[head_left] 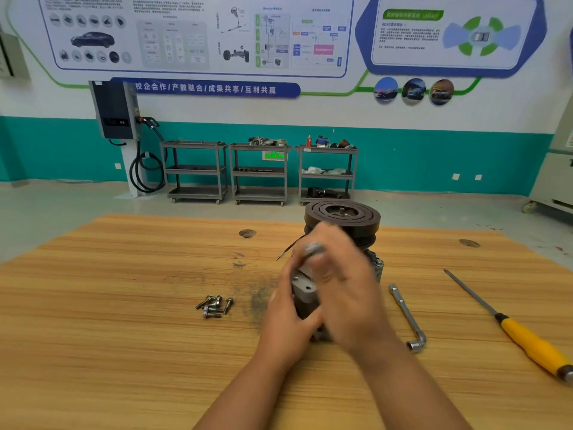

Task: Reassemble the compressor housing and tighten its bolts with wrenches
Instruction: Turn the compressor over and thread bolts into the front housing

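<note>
While my left hand [286, 321] grips the compressor housing [305, 290] and my right hand [344, 283] blurs unreadably, the bolts [214, 305] lie leftward, nearer my left.

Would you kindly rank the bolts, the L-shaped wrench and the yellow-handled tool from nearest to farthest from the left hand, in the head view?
1. bolts, piled just to the left of the left hand.
2. L-shaped wrench, to the right, past the compressor.
3. yellow-handled tool, far right of the table.
</note>
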A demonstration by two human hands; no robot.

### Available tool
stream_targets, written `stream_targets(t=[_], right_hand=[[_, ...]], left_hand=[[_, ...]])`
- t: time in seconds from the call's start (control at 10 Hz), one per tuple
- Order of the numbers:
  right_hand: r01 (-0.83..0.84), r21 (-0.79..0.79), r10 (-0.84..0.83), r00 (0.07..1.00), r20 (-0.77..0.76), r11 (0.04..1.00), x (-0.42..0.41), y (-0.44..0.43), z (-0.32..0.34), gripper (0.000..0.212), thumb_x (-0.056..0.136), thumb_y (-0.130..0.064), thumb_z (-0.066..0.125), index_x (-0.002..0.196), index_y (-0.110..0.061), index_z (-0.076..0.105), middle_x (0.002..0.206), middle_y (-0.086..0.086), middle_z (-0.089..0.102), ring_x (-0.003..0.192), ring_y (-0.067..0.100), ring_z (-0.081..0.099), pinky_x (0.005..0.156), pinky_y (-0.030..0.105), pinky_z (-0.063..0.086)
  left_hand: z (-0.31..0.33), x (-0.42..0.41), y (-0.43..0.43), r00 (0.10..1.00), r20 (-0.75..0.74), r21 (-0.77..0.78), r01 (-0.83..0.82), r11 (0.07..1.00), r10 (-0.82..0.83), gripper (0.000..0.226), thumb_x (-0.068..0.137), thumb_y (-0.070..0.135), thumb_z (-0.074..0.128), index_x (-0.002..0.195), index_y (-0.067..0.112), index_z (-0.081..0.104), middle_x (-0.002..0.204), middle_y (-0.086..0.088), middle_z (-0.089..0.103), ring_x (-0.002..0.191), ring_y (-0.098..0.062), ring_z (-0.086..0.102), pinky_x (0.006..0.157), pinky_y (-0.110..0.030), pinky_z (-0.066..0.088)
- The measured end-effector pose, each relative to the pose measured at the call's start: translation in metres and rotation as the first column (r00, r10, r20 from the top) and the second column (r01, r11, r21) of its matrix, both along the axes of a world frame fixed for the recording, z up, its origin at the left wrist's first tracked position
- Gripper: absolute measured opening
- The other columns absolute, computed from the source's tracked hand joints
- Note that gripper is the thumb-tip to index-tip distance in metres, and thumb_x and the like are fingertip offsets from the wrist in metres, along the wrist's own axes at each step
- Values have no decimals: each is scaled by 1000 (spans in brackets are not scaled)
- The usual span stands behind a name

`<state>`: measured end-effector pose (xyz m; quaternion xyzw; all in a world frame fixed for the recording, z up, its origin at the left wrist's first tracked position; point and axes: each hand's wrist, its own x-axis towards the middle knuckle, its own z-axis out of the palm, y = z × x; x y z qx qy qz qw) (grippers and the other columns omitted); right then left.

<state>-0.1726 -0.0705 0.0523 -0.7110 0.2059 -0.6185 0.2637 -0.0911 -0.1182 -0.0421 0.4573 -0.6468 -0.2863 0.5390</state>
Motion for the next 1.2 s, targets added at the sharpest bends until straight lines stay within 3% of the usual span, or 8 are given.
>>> stream_targets(t=[0.1,0.2,0.3,0.5,0.6,0.8,1.0,1.2], right_hand=[[-189,104,130,900,417,976,-30,-9,19,43,86,-64,38,63,-30,52,61,-14,43,56,7,36,55,20,33],[-295,140,98,664,741,945,-60,-31,18,58,91,-60,32,50,-21,42,47,-8,29,43,8,23,42,21,23],[-445,203,41,480,876,872,-80,-49,7,64,95,-58,29,45,-19,36,44,-6,23,40,9,19,40,23,18],[-593,95,40,210,977,800,-90,-63,-11,60,94,-52,33,43,-19,36,41,-7,23,36,8,20,35,21,20],[-609,39,57,137,989,792,-94,-68,-13,58,94,-51,34,45,-19,36,43,-6,23,37,9,20,35,23,22],[-639,78,59,190,980,765,-95,-75,-27,61,96,-51,25,46,-18,37,44,-5,23,38,9,21,37,22,23],[-578,162,-69,180,981,800,-99,-70,-32,56,93,-44,25,43,-18,32,42,-5,20,36,11,18,36,21,21],[-396,218,-85,327,941,892,-93,-51,-23,57,92,-49,22,44,-19,31,43,-4,19,39,13,17,39,21,23]], left_hand=[[-3,2,-2,999,34,12,-12,1000,11,82,77,36,76,124,69,19,134,12,50,123,-9,49,103,-38,43],[-6,1,-2,1000,6,44,-10,999,10,85,71,48,75,125,74,14,136,16,46,126,-10,46,104,-43,42],[-3,1,-1,1000,-1,59,-7,998,8,85,66,55,71,126,74,14,138,16,44,128,-10,44,105,-45,41],[-4,2,-1,1000,20,51,-7,999,6,86,72,48,74,123,77,12,138,15,44,128,-9,43,107,-44,40],[-4,2,-2,1000,24,54,-13,998,12,85,71,50,73,123,77,11,139,14,44,129,-9,43,107,-44,40],[-5,1,-3,1000,11,48,-8,999,8,84,65,58,69,124,76,13,136,19,44,127,-7,43,106,-43,40],[-6,2,-4,1000,13,50,-23,998,23,83,64,58,70,122,78,13,137,19,46,127,-7,45,106,-42,41],[-7,3,-4,999,30,44,-27,999,26,85,72,49,74,122,78,12,136,19,45,127,-8,44,106,-41,40]])
